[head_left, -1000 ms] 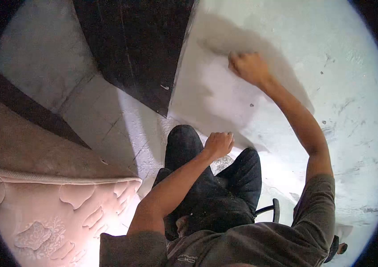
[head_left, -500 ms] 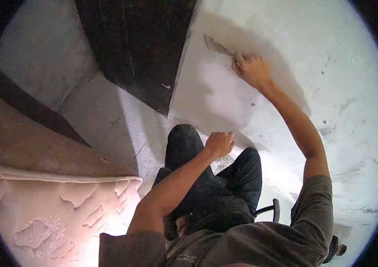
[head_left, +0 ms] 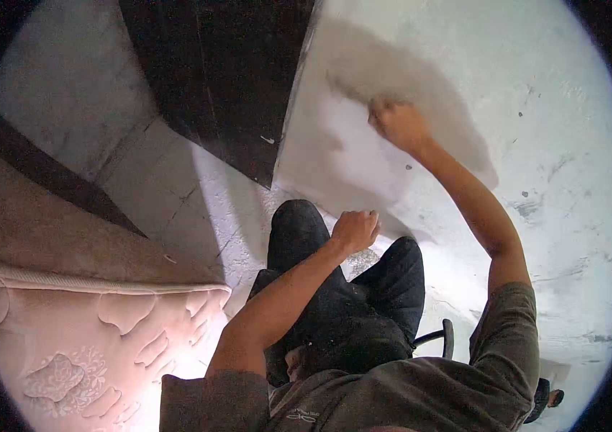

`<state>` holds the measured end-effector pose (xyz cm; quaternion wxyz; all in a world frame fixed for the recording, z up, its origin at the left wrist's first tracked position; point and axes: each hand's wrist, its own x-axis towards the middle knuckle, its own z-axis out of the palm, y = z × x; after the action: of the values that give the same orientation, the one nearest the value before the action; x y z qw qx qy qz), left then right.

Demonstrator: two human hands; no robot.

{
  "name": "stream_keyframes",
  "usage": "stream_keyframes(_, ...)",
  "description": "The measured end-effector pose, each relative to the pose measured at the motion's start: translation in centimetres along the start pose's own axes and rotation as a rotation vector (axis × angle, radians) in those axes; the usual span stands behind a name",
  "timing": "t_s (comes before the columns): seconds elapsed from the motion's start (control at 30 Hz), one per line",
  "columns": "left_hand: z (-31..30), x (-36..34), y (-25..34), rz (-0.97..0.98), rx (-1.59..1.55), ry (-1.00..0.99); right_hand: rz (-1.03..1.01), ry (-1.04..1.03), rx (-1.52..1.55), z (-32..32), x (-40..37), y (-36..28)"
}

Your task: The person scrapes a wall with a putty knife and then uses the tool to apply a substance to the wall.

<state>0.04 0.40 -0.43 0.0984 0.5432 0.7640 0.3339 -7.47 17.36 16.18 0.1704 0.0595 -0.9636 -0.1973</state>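
Grey damp patch [head_left: 392, 65] on the wall [head_left: 572, 108] lies around the right hand [head_left: 399, 124], fingers curled shut, contents hidden; left hand [head_left: 355, 230] fisted near the knee [head_left: 298, 223]. Judged mid-spreading stroke; next pass calls for even pressure outward.

Our T-shirt [head_left: 406, 396]: grey-olive, short-sleeved, soft cloth, creased across the chest. The right sleeve [head_left: 511, 324] is loose and ends in a plain hemmed edge above the elbow; the left sleeve [head_left: 209, 399] is the same cut and colour. There is a small pale printed logo [head_left: 300, 416] on the shirt front, its letters too small to read. Our trousers [head_left: 349, 317] are dark, near black, and look like denim. Our arms are bare below the sleeves, and the left hand [head_left: 355, 230] and right hand [head_left: 399, 124] are bare too.
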Motion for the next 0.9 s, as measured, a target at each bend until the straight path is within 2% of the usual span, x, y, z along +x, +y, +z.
stream_keyframes(0.03,0.0,0.1,0.0,0.0,-0.001,-0.016,-0.064,-0.136,-0.002,0.4,-0.3,0.0)
stream_keyframes(0.07,0.0,0.1,-0.1,0.002,-0.001,-0.034,-0.055,-0.132,-0.002,0.8,-0.6,0.1)
stream_keyframes(0.13,-0.2,0.0,-0.2,0.011,-0.001,-0.01,0.03,0.147,0.02,0.9,-0.8,-0.2)
stream_keyframes(0.17,-0.2,0.0,0.0,0.012,-0.014,0.018,0.018,0.141,0.022,1.0,-0.9,-0.5)
stream_keyframes(0.23,-0.3,-0.1,0.2,0.007,-0.017,0.009,0.078,-0.11,-0.003,0.7,-1.3,-1.3)
stream_keyframes(0.27,-0.5,-0.1,0.1,0.01,-0.01,-0.004,0.088,-0.108,-0.003,1.1,-1.7,-1.2)
stream_keyframes(0.33,-0.5,0.0,0.1,-0.005,-0.003,-0.031,0.028,0.179,0.138,1.5,-1.9,-1.5)
stream_keyframes(0.37,-0.4,0.0,0.2,-0.034,-0.008,-0.047,0.19,0.093,0.12,1.7,-1.9,-1.4)
stream_keyframes(0.47,-0.8,0.0,0.1,-0.003,-0.035,-0.031,0.05,-0.005,0.102,3.4,-3.2,-1.5)
stream_keyframes(0.53,-0.6,-0.1,0.2,0.003,-0.023,-0.039,-0.006,0.031,0.036,3.6,-3.3,-1.6)
stream_keyframes(0.6,-0.5,0.0,0.0,-0.01,-0.023,-0.034,0.244,0.211,0.143,3.4,-3.4,-1.5)
stream_keyframes(0.7,-0.2,0.0,0.0,-0.009,0.012,-0.051,0.141,0.144,0.055,4.5,-4.3,-2.4)
stream_keyframes(0.73,-0.1,0.0,-0.1,-0.004,0.013,-0.045,0.148,0.148,0.052,4.6,-4.4,-2.2)
stream_keyframes(0.8,0.0,0.0,-0.1,-0.003,0.008,-0.039,0.155,0.295,0.192,4.3,-4.3,-2.0)
stream_keyframes(0.83,-0.2,0.1,-0.1,-0.003,0.003,-0.029,0.263,0.261,0.231,3.5,-4.3,-2.1)
stream_keyframes(0.9,0.0,0.0,0.0,0.002,-0.003,-0.027,0.247,0.217,0.177,4.0,-4.3,-2.4)
